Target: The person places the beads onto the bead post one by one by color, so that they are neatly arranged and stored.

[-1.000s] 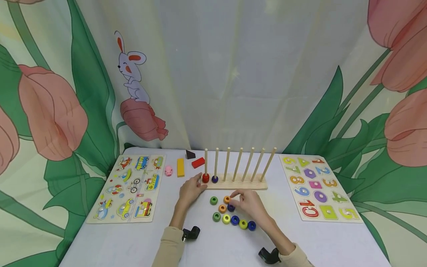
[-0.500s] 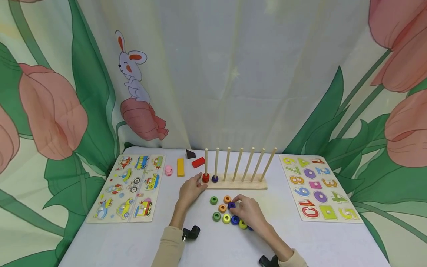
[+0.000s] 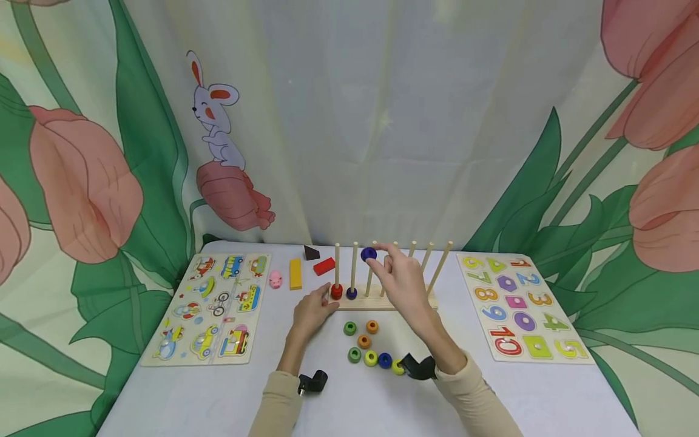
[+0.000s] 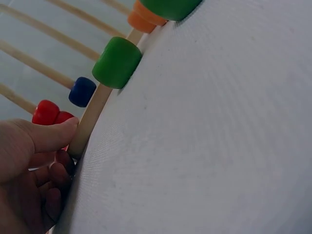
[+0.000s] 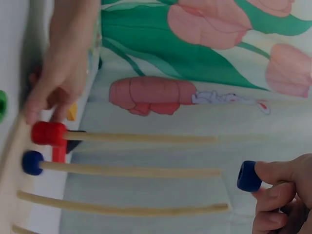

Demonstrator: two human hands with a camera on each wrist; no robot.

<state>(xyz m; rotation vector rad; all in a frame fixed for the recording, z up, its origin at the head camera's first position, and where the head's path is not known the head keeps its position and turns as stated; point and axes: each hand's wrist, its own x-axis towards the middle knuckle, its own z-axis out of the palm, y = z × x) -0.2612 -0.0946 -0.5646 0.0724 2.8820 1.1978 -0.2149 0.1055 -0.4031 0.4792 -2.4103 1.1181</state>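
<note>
As the left hand, fingers partly hidden, probably grips the rack to steady it, the right hand pinches a blue bead by its sides below head-view centre, leaving its hole free.

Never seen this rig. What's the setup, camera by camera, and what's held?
No robot: a person's bare hands. The widest picture comes from a head-worn camera; the others from the left wrist camera and right wrist camera. On the white table stands a wooden peg rack: red beads on the left end peg, a blue bead on the next. Loose beads lie in front, in green, orange, yellow and blue; a picture board and a number board flank them. The left hand grips the rack's left end; the right hand pinches another blue bead by the peg tops, not threaded on any.
</note>
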